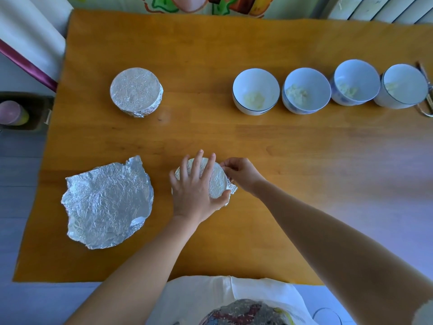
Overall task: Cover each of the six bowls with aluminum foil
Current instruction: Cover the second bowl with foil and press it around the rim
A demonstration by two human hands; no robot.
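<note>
1. Shirt (210,292): pale, with a printed patch, cut off by the bottom edge. To its right is a round clear rim (326,315), mostly out of frame; what it is cannot be told.

2. Near bowl (216,181): at the bench's (234,137) near middle. The bowl is wholly hidden under foil (232,188) and the hands, so its colour and contents cannot be seen. The top is drawn flat and finely creased, and a crumpled flap sticks out at the right rim.

3. Left hand (194,191): laid flat on the foil top, fingers spread and straight, thumb along the near rim.

4. Right hand (241,174): fingers curled, pinching the foil at the bowl's far-right rim. The fingertips are partly hidden behind the bowl.

5. Loose foil (107,202): left of the near bowl, apart from it. It is crinkled and roughly round with ragged edges, and one corner is folded over. Whether it is one sheet or several cannot be told.

6. Wrapped bowl (136,91): far left, fully covered, top taut, foil tucked down the sides.

7. Open bowls: four in a row at far right, each just beside the next. First bowl (255,91), second bowl (305,90), third bowl (356,82) and fourth bowl (404,85) are white inside, each holding a pale lumpy food.

8. Thin sticks (425,90): behind the fourth bowl, cut off by the right edge and indistinct.
</note>
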